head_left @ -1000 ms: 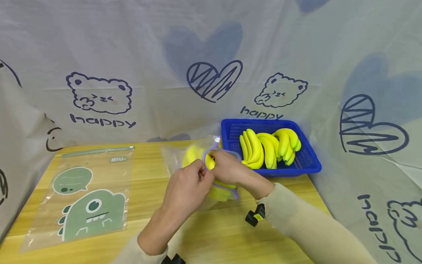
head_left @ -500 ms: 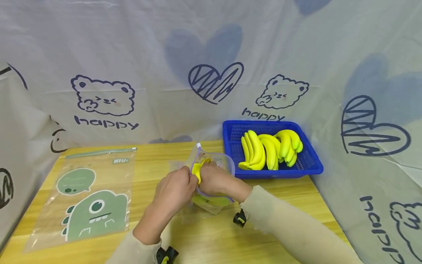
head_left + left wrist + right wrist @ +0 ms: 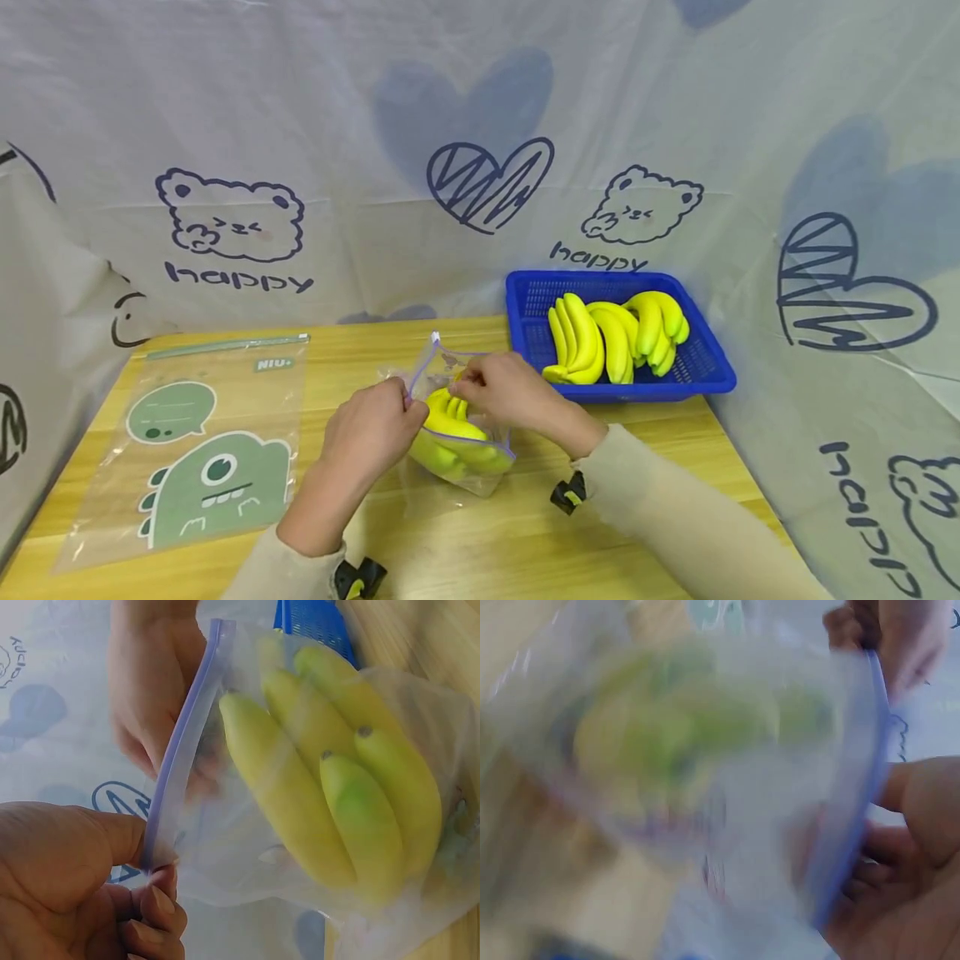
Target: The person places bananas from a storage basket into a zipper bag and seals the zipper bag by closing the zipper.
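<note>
A clear zip bag [image 3: 480, 483] with a purple zip edge stands on the table, its mouth spread apart. Inside lies a bunch of yellow bananas [image 3: 450, 421], greenish in places and seen through the film in the left wrist view. My left hand [image 3: 377, 425] pinches the purple edge of the bag between thumb and fingers at its left side. At the mouth, my right hand [image 3: 513, 392] has its fingers loosely bent just above the bananas, with nothing seen between them. The right wrist view is blurred, and there the fingers show partly through the plastic.
A blue basket [image 3: 712, 379] holding several banana bunches [image 3: 615, 337] stands at the back right. Flat on the left of the wooden table [image 3: 480, 558] lies a larger clear zip bag [image 3: 225, 483] with a green dinosaur print. A printed cloth [image 3: 360, 233] hangs behind.
My right hand has drawn back up from the bananas, which now show inside the bag. My left hand and the bag's edge have shifted left, and the mouth has spread wider.
</note>
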`<state>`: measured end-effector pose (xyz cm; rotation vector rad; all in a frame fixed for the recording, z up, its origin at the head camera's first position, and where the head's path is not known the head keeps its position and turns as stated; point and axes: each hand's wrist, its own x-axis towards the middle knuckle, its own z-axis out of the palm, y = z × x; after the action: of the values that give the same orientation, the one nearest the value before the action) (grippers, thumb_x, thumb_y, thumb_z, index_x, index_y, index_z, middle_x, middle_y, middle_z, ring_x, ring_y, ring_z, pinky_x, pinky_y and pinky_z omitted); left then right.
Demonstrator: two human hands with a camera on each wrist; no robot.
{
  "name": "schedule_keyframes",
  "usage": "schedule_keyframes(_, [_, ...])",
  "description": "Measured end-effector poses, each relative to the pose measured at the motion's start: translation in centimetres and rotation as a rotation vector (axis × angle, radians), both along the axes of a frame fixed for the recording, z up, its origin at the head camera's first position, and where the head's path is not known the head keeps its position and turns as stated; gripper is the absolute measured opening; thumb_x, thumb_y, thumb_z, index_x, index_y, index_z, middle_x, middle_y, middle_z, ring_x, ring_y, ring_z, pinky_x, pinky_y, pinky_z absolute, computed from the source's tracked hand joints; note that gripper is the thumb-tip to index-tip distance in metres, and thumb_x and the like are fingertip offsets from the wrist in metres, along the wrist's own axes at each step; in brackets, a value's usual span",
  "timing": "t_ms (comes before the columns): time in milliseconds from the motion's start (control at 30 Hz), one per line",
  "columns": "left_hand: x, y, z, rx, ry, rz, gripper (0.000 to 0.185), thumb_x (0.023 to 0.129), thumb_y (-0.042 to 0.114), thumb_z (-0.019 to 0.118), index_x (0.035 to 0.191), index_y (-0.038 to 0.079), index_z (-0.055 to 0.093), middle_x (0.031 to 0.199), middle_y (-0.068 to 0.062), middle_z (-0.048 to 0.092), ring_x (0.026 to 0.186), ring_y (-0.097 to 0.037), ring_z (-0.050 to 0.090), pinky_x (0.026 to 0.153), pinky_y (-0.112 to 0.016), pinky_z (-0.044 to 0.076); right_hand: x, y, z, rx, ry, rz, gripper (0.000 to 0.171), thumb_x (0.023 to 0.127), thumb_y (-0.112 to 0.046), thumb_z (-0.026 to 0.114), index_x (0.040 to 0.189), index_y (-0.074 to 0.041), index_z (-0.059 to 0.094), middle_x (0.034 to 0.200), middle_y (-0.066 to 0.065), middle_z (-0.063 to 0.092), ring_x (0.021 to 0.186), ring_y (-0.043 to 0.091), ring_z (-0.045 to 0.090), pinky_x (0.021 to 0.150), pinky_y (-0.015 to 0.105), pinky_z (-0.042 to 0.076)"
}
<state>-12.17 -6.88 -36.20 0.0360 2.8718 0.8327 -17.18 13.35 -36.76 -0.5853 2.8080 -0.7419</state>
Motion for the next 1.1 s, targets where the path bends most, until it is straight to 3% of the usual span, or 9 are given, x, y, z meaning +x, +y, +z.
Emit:
schedule_keyframes(100, [0.1, -0.7, -0.1, 0.0, -0.016, 0.004, 0.019, 0.093, 0.022, 0.053, 0.077, 0.013, 0.056, 0.066, -0.004, 0.052, 0.054, -0.019, 0.046, 0.046, -0.032, 0.032, 0.0, 1.6, 0.6, 0.034, 0.156, -0.135, 0.028, 0.1, -0.033, 0.073, 0.083, -0.013, 0.065, 0.076, -0.001, 0.06, 0.066, 0.015, 0.053, 0.061, 0.029, 0.044])
schedule_keyframes(200, [0.2, -0.9, 0.0, -0.013, -0.001, 0.007, 0.018, 0.093, 0.022, 0.054, 0.078, 0.013, 0.057, 0.067, -0.004, 0.054, 0.055, -0.02, 0.048, 0.047, -0.033, 0.033, -0.1, 3.0, 0.6, 0.097, 0.16, -0.208, 0.033, 0.097, -0.037, 0.076, 0.088, -0.008, 0.064, 0.081, 0.004, 0.06, 0.071, 0.019, 0.054, 0.064, 0.033, 0.045])
schedule_keyframes(333, [0.2, -1.0, 0.2, -0.042, 0.042, 0.005, 0.018, 0.092, 0.021, 0.055, 0.078, 0.012, 0.057, 0.067, -0.005, 0.055, 0.057, -0.022, 0.049, 0.047, -0.035, 0.036, -0.1, 3.9, 0.1, 0.07, 0.088, -0.189, 0.028, 0.097, -0.027, 0.071, 0.08, -0.009, 0.059, 0.071, 0.0, 0.051, 0.063, 0.016, 0.046, 0.06, 0.03, 0.038])
schedule_keyframes(433, [0.5, -0.7, 0.8, -0.071, 0.13, 0.022, 0.016, 0.09, 0.019, 0.054, 0.075, 0.012, 0.056, 0.068, -0.005, 0.054, 0.058, -0.023, 0.05, 0.048, -0.036, 0.037, 0.3, 3.8, 0.6, -0.002, 0.13, -0.173, 0.025, 0.094, -0.017, 0.066, 0.073, -0.012, 0.054, 0.064, -0.001, 0.046, 0.058, 0.014, 0.042, 0.057, 0.029, 0.035])
schedule_keyframes(567, [1.3, -0.1, 2.3, -0.071, 0.256, 0.068, 0.014, 0.088, 0.018, 0.055, 0.074, 0.014, 0.058, 0.071, -0.003, 0.056, 0.063, -0.024, 0.052, 0.051, -0.038, 0.04, 1.1, 3.0, 2.9, -0.03, 0.204, -0.142, 0.02, 0.092, -0.017, 0.066, 0.074, -0.014, 0.055, 0.067, -0.002, 0.051, 0.061, 0.014, 0.047, 0.059, 0.029, 0.037])
schedule_keyframes(800, [2.7, 0.3, 5.4, 0.0, 0.368, 0.098, 0.012, 0.09, 0.02, 0.057, 0.078, 0.017, 0.061, 0.074, -0.001, 0.057, 0.066, -0.024, 0.055, 0.053, -0.041, 0.041, 2.1, 2.3, 6.2, -0.105, 0.272, -0.15, 0.015, 0.091, -0.015, 0.065, 0.078, -0.012, 0.059, 0.073, 0.001, 0.055, 0.066, 0.017, 0.05, 0.062, 0.031, 0.04])
schedule_keyframes(900, [3.0, 0.1, 6.3, -0.003, 0.383, 0.089, 0.012, 0.09, 0.02, 0.057, 0.079, 0.018, 0.061, 0.073, -0.001, 0.057, 0.066, -0.024, 0.055, 0.053, -0.04, 0.042, 2.5, 2.2, 7.4, -0.112, 0.294, -0.148, 0.014, 0.091, -0.015, 0.065, 0.078, -0.012, 0.06, 0.073, 0.002, 0.055, 0.067, 0.018, 0.05, 0.063, 0.031, 0.041])
schedule_keyframes(1100, [2.8, -0.9, 6.9, -0.062, 0.319, 0.084, 0.013, 0.09, 0.019, 0.055, 0.08, 0.017, 0.062, 0.073, -0.001, 0.058, 0.065, -0.024, 0.055, 0.052, -0.039, 0.041, 2.7, 2.3, 8.5, -0.065, 0.311, -0.164, 0.017, 0.089, -0.016, 0.066, 0.075, -0.014, 0.058, 0.071, 0.001, 0.054, 0.064, 0.018, 0.05, 0.06, 0.032, 0.039])
